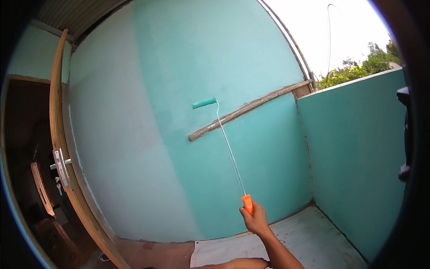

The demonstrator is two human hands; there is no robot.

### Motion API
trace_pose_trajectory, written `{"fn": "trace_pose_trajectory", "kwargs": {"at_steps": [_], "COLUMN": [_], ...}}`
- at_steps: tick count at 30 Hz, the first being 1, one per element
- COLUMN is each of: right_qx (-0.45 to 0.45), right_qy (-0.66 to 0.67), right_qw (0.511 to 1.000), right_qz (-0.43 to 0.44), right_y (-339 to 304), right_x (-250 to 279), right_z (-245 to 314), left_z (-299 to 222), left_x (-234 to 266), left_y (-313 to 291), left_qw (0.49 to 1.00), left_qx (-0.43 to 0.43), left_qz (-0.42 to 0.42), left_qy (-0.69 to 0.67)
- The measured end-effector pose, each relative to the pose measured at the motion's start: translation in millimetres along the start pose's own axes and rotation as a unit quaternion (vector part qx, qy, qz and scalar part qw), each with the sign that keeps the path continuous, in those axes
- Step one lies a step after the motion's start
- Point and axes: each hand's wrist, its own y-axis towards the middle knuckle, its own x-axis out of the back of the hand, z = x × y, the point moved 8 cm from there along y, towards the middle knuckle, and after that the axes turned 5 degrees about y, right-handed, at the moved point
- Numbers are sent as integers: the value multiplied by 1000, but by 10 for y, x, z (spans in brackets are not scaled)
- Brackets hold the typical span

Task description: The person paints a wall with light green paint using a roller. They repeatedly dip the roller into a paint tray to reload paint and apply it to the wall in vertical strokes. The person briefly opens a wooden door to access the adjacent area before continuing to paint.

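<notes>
My right hand is closed around the orange handle of a paint roller. From it a long, thin metal rod runs up to the roller sleeve, which is coated in teal paint. The sleeve is in front of the teal part of the wall, just above a wooden beam; whether it touches the wall I cannot tell. Along the lower edge shows a strip of bare skin, seemingly my left arm, with no fingers visible.
At left, a wooden door stands ajar, with a metal lock and hanging keys. Paler paint covers the wall's left part. A whitish sheet lies on the brown floor. A low teal wall bounds the right.
</notes>
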Motion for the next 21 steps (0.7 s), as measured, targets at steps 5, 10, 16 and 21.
{"fn": "trace_pose_trajectory", "kwargs": {"at_steps": [5, 10, 16, 21], "right_qx": [6, 29, -3, -33], "right_qy": [-32, -24, 67, 156], "right_qw": [999, 995, 992, 982], "right_qz": [-27, -93, -109, -96], "right_y": [45, 39, 114, 4], "right_x": [292, 627, 589, 37], "right_z": [20, 91, -18, -7], "left_z": [-315, -547, -683, -691], "left_x": [12, 12, 136, 174], "left_y": [102, 196, 62, -143], "left_qw": [997, 994, 995, 994], "left_qx": [-75, -106, -101, -103], "left_qz": [-14, 1, -15, -34], "left_qy": [-15, -16, -19, 12]}}
